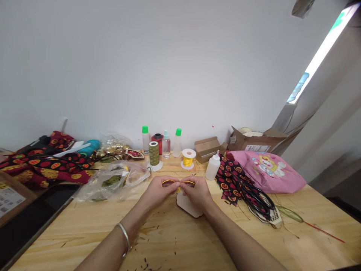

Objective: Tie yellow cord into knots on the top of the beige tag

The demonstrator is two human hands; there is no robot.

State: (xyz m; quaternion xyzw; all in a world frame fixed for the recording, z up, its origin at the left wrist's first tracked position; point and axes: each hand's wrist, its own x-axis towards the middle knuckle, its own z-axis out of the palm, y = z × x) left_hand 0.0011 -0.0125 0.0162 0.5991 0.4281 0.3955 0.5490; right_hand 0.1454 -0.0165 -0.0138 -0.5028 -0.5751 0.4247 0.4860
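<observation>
Both my hands meet above the middle of the wooden table. Pinched between the fingers of my left hand is a yellow cord, which arcs up in a small loop. My right hand pinches the same cord, with another loop showing over its fingers. Below my right hand hangs or rests a pale flat piece with a dark shaped edge; the cord seems to meet it at its top. Fingers hide where they join. A spool of yellow cord stands just beyond my hands.
A white squeeze bottle and an olive thread spool stand behind my hands. Clear plastic bags lie left. On the right are patterned fabric, black-handled scissors, a pink bag and cardboard boxes.
</observation>
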